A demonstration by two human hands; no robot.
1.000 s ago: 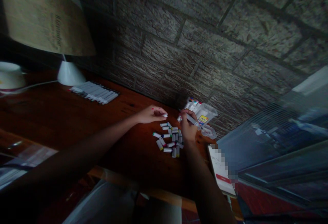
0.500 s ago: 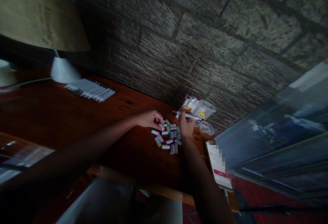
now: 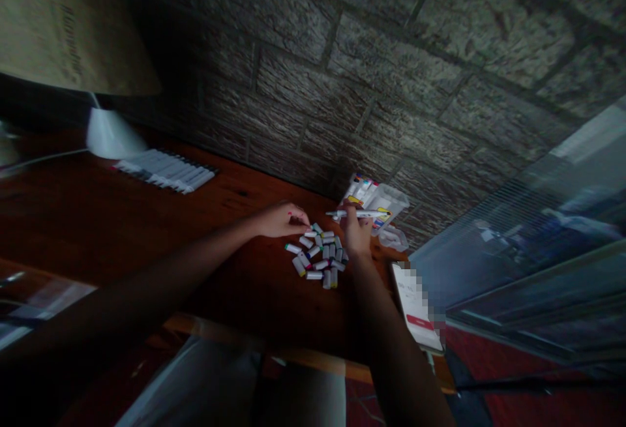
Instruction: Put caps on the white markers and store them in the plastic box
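Observation:
Small white marker caps (image 3: 321, 264) with coloured ends lie in a loose pile on the wooden table. At the pile's upper left edge is my left hand (image 3: 282, 220), its fingers curled and their tips at the caps; whether one is pinched there I cannot make out. My right hand (image 3: 357, 236) is closed around a white marker (image 3: 360, 214), held roughly level above the right side of the pile. Just behind that hand stands a clear plastic case (image 3: 395, 197) with several markers in its left part and yellow labels.
A row of white markers (image 3: 166, 169) lies at the left, beside a lamp (image 3: 111, 133) with a printed shade. A clear lid (image 3: 394, 238) sits right of the case. Near the right edge lies a phone (image 3: 413, 300). A stone wall (image 3: 303, 75) rises behind the table.
My left hand has let go of a white cap, which now lies in the pile, and has shifted slightly up. My right hand has turned the marker closer to level. The view has shifted slightly.

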